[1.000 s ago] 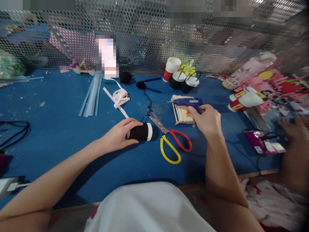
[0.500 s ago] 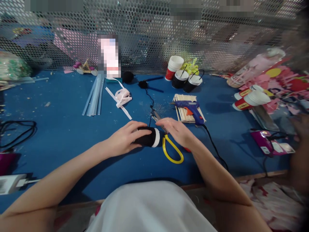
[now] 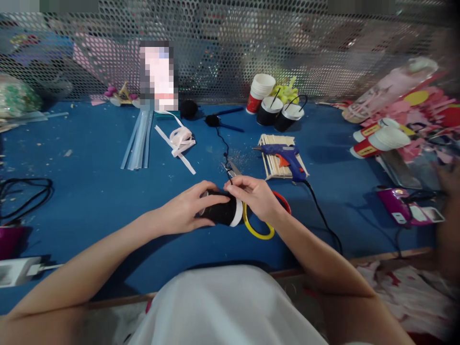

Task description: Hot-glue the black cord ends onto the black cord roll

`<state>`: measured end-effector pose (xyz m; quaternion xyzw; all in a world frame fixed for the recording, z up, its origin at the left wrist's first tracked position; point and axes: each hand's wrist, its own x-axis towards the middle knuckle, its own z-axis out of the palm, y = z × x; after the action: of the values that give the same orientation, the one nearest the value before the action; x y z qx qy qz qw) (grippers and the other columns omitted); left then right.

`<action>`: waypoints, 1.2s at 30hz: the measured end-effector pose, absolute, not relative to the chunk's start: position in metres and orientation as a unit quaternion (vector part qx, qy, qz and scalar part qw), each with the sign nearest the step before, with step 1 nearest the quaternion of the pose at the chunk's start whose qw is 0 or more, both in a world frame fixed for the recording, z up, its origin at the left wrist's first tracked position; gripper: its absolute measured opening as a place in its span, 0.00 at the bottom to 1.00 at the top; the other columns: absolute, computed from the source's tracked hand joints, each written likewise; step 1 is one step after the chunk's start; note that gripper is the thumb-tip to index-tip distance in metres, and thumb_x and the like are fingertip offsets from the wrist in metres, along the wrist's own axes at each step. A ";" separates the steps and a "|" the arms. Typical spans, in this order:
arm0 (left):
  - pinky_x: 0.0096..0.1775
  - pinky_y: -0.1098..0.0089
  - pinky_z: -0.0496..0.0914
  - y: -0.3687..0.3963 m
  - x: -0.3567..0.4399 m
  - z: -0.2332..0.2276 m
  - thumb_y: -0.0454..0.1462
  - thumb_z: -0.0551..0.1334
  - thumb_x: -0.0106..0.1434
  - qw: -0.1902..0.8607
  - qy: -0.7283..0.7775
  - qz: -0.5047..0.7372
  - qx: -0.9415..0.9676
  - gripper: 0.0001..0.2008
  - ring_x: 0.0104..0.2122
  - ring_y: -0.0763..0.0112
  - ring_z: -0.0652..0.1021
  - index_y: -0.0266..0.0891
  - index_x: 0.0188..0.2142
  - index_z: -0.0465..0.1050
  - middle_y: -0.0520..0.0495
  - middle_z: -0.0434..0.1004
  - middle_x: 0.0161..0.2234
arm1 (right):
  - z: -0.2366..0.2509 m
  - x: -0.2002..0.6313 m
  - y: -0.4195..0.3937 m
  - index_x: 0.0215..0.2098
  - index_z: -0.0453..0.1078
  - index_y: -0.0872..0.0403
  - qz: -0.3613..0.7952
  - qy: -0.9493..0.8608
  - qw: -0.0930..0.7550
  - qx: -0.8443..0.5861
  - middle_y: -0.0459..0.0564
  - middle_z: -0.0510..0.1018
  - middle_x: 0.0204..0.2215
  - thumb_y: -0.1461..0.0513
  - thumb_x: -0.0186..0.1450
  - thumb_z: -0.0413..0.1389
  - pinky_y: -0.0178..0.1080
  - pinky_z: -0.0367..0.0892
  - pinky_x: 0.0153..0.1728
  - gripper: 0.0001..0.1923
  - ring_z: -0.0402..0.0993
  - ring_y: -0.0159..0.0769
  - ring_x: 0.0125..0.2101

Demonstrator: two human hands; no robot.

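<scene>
My left hand (image 3: 183, 208) is closed around a cup (image 3: 223, 212) wrapped in black, with a white rim. The cup lies on its side, rim to the right. Just above that rim, my right hand (image 3: 257, 197) pinches black yarn (image 3: 226, 147) between thumb and fingers. From there the strand runs back across the table to a black clump (image 3: 212, 120) with two dark blue prongs. Beneath my right hand lie scissors (image 3: 264, 236) with one yellow and one red handle loop, blades pointing away and partly covered.
A blue glue gun (image 3: 283, 155) rests on a stick mat (image 3: 269, 168), its cable trailing right. Behind stand two black-wrapped cups (image 3: 283, 123) and stacked paper cups (image 3: 254, 103). White ribbon (image 3: 181, 139) and clear glue sticks (image 3: 138, 148) lie left. Another person's arm (image 3: 449, 187) shows at far right.
My right hand has gone from lying over the scissors to pinching the yarn near the cup. The cup has tilted slightly, its rim moving right and down. The red scissor loop now shows more.
</scene>
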<state>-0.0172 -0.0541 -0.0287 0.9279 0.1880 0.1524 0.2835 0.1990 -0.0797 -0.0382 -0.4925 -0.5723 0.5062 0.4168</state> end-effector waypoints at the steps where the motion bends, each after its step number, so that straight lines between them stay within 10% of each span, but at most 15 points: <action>1: 0.52 0.58 0.66 -0.054 -0.017 -0.028 0.40 0.61 0.60 0.301 0.195 0.156 0.920 0.26 0.52 0.59 0.66 0.40 0.56 0.58 0.38 0.60 0.51 | -0.037 0.200 -0.080 0.30 0.70 0.53 0.503 -0.566 0.420 -0.500 0.48 0.75 0.31 0.55 0.59 0.56 0.39 0.66 0.38 0.09 0.71 0.34 0.34; 18: 0.40 0.69 0.72 -0.044 -0.019 -0.028 0.44 0.61 0.58 0.463 0.300 0.152 0.820 0.24 0.40 0.67 0.76 0.38 0.52 0.63 0.43 0.72 0.45 | -0.038 0.213 -0.069 0.29 0.65 0.53 0.448 -0.479 0.536 -0.531 0.43 0.72 0.22 0.56 0.57 0.59 0.34 0.65 0.25 0.10 0.67 0.27 0.22; 36: 0.44 0.65 0.69 -0.051 -0.016 -0.026 0.46 0.64 0.55 0.403 0.260 0.136 0.867 0.26 0.44 0.62 0.74 0.39 0.51 0.64 0.41 0.72 0.46 | -0.034 0.206 -0.067 0.28 0.63 0.53 0.383 -0.529 0.492 -0.576 0.45 0.73 0.22 0.54 0.57 0.58 0.36 0.66 0.27 0.12 0.68 0.28 0.23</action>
<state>-0.0159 -0.0505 -0.0256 0.8668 0.2605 0.1362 0.4028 0.2057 -0.0675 -0.0343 -0.5755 -0.5293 0.3827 0.4921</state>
